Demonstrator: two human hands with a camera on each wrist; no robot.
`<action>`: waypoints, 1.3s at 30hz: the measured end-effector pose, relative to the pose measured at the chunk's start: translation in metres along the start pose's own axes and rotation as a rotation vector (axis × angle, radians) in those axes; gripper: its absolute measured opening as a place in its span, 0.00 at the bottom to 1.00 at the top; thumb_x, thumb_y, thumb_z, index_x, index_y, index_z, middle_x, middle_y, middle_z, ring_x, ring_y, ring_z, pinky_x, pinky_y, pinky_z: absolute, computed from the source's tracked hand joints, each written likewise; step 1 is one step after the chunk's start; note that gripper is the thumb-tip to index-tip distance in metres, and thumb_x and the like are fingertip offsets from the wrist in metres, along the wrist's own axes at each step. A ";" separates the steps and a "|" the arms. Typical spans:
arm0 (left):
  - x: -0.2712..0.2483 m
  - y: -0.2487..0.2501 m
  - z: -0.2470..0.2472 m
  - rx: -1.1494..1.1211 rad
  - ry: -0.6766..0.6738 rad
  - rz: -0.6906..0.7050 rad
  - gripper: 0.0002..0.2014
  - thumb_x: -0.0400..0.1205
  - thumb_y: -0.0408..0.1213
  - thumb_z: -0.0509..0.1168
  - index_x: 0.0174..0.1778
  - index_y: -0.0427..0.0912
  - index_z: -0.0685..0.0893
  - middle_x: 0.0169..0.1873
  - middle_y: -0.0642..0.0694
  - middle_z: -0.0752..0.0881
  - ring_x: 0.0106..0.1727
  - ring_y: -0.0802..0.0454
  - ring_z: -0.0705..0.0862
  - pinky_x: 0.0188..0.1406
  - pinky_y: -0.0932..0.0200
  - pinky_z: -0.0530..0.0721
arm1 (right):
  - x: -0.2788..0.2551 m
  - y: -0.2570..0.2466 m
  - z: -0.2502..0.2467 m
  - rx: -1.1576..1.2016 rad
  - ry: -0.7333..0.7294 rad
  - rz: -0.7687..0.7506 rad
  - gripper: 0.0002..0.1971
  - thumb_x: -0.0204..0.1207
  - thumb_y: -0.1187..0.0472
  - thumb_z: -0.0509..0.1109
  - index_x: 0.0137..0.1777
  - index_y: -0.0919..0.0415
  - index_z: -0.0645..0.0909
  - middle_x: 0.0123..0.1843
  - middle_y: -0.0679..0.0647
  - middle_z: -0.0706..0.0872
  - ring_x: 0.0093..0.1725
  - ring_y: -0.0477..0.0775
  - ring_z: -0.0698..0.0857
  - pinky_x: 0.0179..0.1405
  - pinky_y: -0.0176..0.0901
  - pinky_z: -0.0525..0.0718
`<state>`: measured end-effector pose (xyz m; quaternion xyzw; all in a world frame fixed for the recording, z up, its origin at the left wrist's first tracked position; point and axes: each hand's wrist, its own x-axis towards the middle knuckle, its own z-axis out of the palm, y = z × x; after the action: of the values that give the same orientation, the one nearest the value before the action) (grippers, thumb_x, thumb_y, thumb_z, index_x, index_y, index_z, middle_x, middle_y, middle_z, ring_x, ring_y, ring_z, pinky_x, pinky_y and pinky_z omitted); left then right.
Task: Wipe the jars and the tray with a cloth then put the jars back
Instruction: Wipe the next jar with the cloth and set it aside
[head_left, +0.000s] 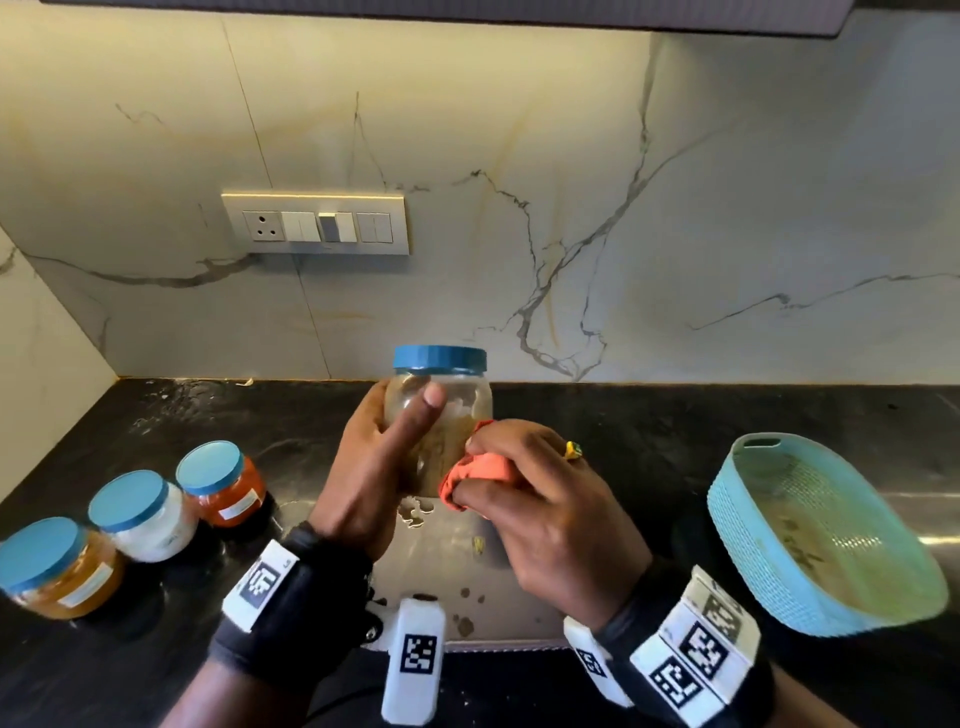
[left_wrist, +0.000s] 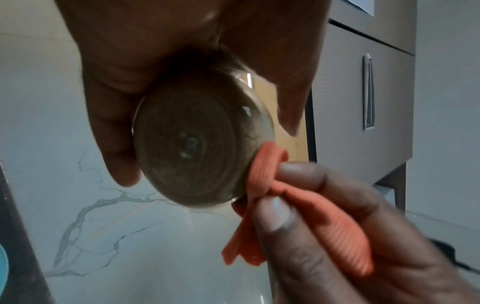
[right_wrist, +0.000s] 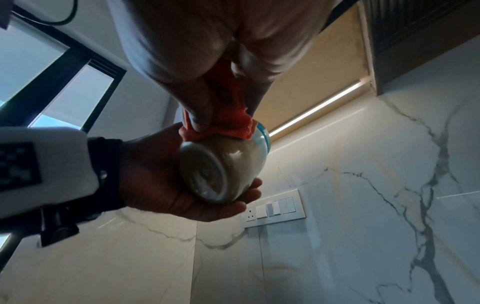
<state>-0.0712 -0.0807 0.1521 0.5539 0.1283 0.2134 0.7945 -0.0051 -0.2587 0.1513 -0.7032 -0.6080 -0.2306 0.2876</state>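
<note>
Left hand (head_left: 363, 467) grips blue-lidded jar (head_left: 441, 415); right hand (head_left: 540, 499) clutches orange cloth (head_left: 478, 467), wiping its side. Three jars (head_left: 140, 514) wait at 9 o'clock; tray (head_left: 821, 535) at 3, empty, looks unwiped.

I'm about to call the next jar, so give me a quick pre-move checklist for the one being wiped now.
1. Left hand grips the held jar firmly, clear of the counter: ok.
2. Blue lid seated on the held jar: ok.
3. Right hand presses the orange cloth against the jar's side: ok.
4. Jar wiped all round, base included: cannot tell.
5. Three other jars upright and lidded on the counter, left of the hands: ok.
6. Blue tray clean enough to take jars back: not ok, residue shows inside.
</note>
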 end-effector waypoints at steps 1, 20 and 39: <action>-0.001 -0.002 0.002 0.037 -0.001 0.020 0.41 0.69 0.59 0.80 0.70 0.35 0.80 0.62 0.26 0.86 0.62 0.25 0.86 0.55 0.35 0.89 | -0.002 0.001 -0.001 -0.003 -0.010 -0.010 0.10 0.78 0.68 0.74 0.56 0.57 0.89 0.67 0.54 0.77 0.66 0.56 0.81 0.56 0.49 0.88; -0.013 -0.016 0.009 -0.121 -0.019 0.028 0.45 0.71 0.58 0.81 0.75 0.32 0.76 0.68 0.21 0.80 0.71 0.19 0.78 0.68 0.16 0.75 | 0.017 0.019 -0.017 0.204 0.124 0.159 0.08 0.73 0.69 0.76 0.50 0.60 0.91 0.64 0.60 0.80 0.64 0.57 0.83 0.62 0.43 0.84; -0.014 -0.011 0.015 -0.130 -0.050 -0.033 0.38 0.76 0.59 0.75 0.76 0.38 0.78 0.68 0.29 0.84 0.69 0.28 0.83 0.66 0.30 0.83 | 0.005 0.010 -0.019 0.143 0.214 0.118 0.22 0.64 0.72 0.86 0.59 0.61 0.90 0.66 0.61 0.84 0.70 0.56 0.82 0.68 0.43 0.84</action>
<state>-0.0745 -0.1033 0.1464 0.5042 0.1035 0.1941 0.8351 0.0062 -0.2691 0.1666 -0.6868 -0.5461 -0.2430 0.4135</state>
